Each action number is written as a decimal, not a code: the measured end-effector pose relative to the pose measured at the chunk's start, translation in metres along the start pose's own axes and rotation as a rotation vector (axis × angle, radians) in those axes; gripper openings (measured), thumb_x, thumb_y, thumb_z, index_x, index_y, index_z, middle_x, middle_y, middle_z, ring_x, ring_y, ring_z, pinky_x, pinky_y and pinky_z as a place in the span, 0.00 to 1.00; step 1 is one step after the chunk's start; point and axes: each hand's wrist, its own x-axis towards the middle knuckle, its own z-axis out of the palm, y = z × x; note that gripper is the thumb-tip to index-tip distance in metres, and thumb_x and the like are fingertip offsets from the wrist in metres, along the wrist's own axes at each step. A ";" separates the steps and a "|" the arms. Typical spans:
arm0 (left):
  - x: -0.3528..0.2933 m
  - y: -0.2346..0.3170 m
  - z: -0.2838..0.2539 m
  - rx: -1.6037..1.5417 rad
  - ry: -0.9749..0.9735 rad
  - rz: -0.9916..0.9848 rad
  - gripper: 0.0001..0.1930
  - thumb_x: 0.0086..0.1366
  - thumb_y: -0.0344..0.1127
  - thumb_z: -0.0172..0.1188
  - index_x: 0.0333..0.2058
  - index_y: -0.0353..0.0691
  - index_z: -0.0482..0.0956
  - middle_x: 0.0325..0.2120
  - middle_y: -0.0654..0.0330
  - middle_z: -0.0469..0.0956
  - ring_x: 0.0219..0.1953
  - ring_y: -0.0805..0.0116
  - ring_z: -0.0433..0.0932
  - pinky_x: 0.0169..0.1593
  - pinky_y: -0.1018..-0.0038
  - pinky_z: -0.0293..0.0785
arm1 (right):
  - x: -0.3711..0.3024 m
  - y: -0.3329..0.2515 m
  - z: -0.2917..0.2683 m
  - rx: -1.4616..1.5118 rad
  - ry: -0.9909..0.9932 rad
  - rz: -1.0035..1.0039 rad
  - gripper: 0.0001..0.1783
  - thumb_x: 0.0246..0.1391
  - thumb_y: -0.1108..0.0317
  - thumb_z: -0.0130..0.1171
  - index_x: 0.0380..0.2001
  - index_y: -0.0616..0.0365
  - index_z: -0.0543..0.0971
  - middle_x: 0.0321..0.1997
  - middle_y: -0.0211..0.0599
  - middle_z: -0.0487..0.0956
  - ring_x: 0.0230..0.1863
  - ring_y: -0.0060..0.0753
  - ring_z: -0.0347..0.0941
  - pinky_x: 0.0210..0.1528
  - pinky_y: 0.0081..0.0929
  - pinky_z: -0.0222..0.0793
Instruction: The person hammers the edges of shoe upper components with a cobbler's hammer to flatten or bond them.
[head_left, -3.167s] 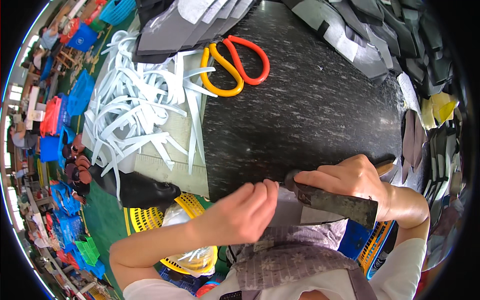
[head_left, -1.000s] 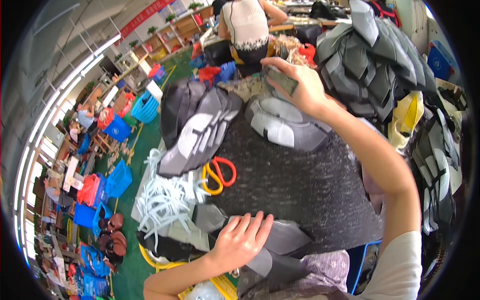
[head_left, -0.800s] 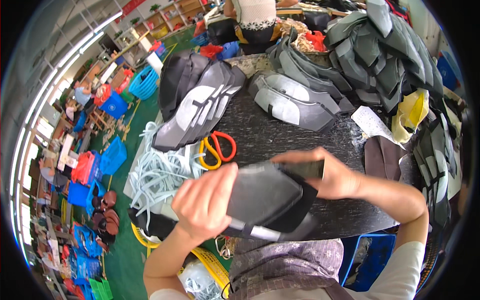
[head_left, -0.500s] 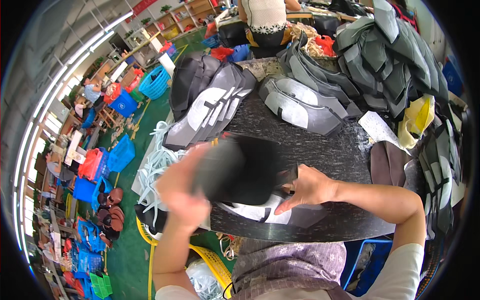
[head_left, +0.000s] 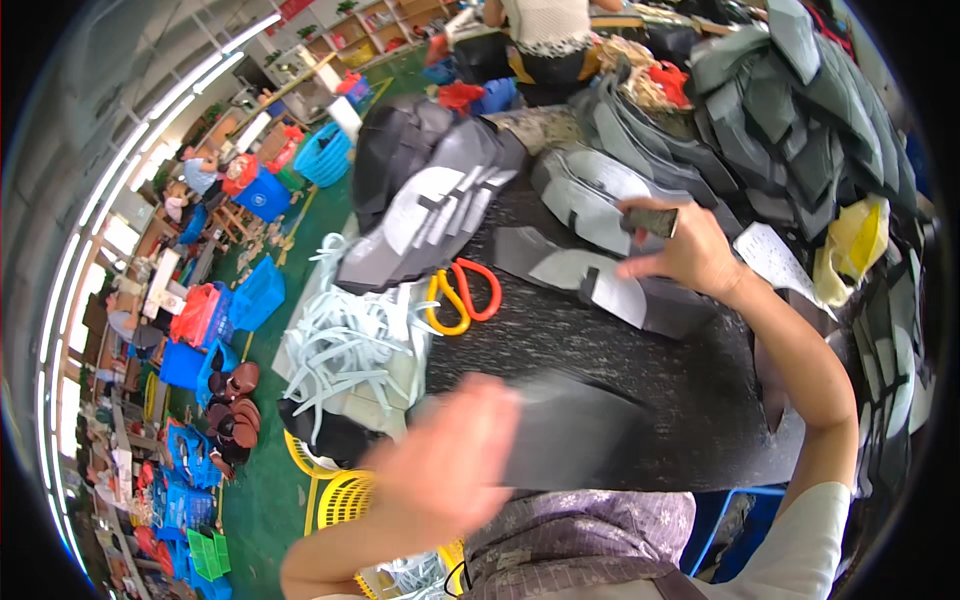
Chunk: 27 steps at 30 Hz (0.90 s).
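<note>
My left hand [head_left: 450,455], smeared by motion, is at the near table edge by a dark grey flat piece [head_left: 580,430], also blurred; its grip on it is not clear. Farther off, my right hand [head_left: 695,255] is closed around a small dark block-like tool [head_left: 652,221]. Its thumb reaches down to a long curved grey panel [head_left: 665,308] with a white patch and a small black tab, lying flat. Just beyond lie similar panels [head_left: 590,195]. Scissors [head_left: 480,290] with one orange and one red handle rest left of the middle.
Pale strips [head_left: 350,330] are heaped at the table's left. Stacked grey panels [head_left: 440,200] stand at the far left, with a big pile [head_left: 790,110] at the far right. A yellow bag [head_left: 850,250] and a white sheet [head_left: 780,262] lie right. A yellow basket [head_left: 345,500] stands below the table.
My right hand has moved up and away to the curved panel, which now lies farther off. My left hand has come down nearer the front edge. The scissors have come into plain view.
</note>
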 end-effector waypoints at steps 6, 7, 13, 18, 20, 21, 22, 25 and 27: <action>0.008 0.085 0.090 -0.072 -0.179 0.196 0.42 0.60 0.65 0.57 0.60 0.33 0.70 0.62 0.51 0.68 0.59 0.54 0.70 0.64 0.54 0.62 | -0.077 -0.031 -0.052 0.184 -0.106 -0.262 0.17 0.51 0.72 0.67 0.46 0.62 0.79 0.41 0.44 0.82 0.39 0.45 0.81 0.42 0.36 0.77; 0.009 0.083 0.084 -0.097 -0.194 0.214 0.42 0.60 0.65 0.57 0.60 0.33 0.70 0.62 0.51 0.68 0.59 0.54 0.70 0.64 0.54 0.62 | -0.097 -0.040 -0.054 0.180 -0.167 -0.251 0.14 0.52 0.70 0.67 0.43 0.61 0.81 0.39 0.41 0.83 0.36 0.42 0.82 0.39 0.34 0.78; 0.053 0.052 0.082 -0.730 -0.171 0.242 0.32 0.60 0.46 0.66 0.57 0.30 0.71 0.40 0.50 0.76 0.43 0.54 0.75 0.53 0.59 0.71 | -0.189 -0.048 -0.034 0.262 -0.491 0.032 0.20 0.56 0.63 0.59 0.52 0.57 0.78 0.35 0.35 0.82 0.30 0.40 0.81 0.29 0.32 0.76; 0.093 0.047 0.108 -1.045 -0.398 0.121 0.21 0.58 0.29 0.67 0.51 0.35 0.78 0.30 0.57 0.79 0.28 0.66 0.78 0.33 0.70 0.76 | -0.191 -0.053 -0.027 0.103 -0.442 -0.079 0.23 0.51 0.65 0.58 0.52 0.57 0.77 0.30 0.33 0.79 0.26 0.35 0.80 0.22 0.31 0.73; 0.094 0.048 0.119 -1.196 -0.452 0.076 0.15 0.58 0.28 0.67 0.45 0.36 0.82 0.27 0.58 0.79 0.25 0.67 0.78 0.29 0.72 0.75 | -0.192 -0.054 -0.025 0.099 -0.423 -0.082 0.23 0.50 0.66 0.58 0.51 0.57 0.77 0.28 0.32 0.77 0.25 0.34 0.80 0.21 0.31 0.72; 0.094 0.049 0.120 -1.221 -0.427 0.085 0.13 0.57 0.27 0.66 0.42 0.38 0.84 0.26 0.59 0.79 0.24 0.67 0.77 0.28 0.73 0.74 | -0.191 -0.053 -0.025 0.106 -0.402 -0.068 0.23 0.50 0.66 0.58 0.51 0.57 0.77 0.28 0.32 0.76 0.24 0.35 0.79 0.21 0.31 0.72; 0.093 0.051 0.119 -1.224 -0.440 0.090 0.13 0.57 0.27 0.66 0.42 0.38 0.84 0.26 0.59 0.79 0.24 0.67 0.77 0.28 0.73 0.74 | -0.191 -0.054 -0.024 0.113 -0.382 -0.050 0.23 0.50 0.66 0.58 0.51 0.57 0.77 0.28 0.31 0.76 0.23 0.35 0.79 0.21 0.31 0.72; 0.093 0.056 0.116 -1.122 -0.341 0.099 0.14 0.54 0.27 0.67 0.42 0.39 0.84 0.26 0.61 0.79 0.24 0.67 0.77 0.30 0.71 0.74 | -0.188 -0.054 -0.019 0.069 -0.357 -0.058 0.24 0.48 0.66 0.59 0.50 0.59 0.78 0.27 0.31 0.75 0.21 0.33 0.77 0.20 0.31 0.71; 0.092 0.056 0.114 -1.093 -0.331 0.138 0.14 0.54 0.26 0.67 0.41 0.40 0.84 0.25 0.62 0.79 0.25 0.66 0.76 0.31 0.70 0.73 | -0.189 -0.061 -0.019 0.001 -0.353 -0.084 0.24 0.46 0.66 0.60 0.50 0.60 0.78 0.26 0.31 0.74 0.20 0.31 0.76 0.19 0.30 0.70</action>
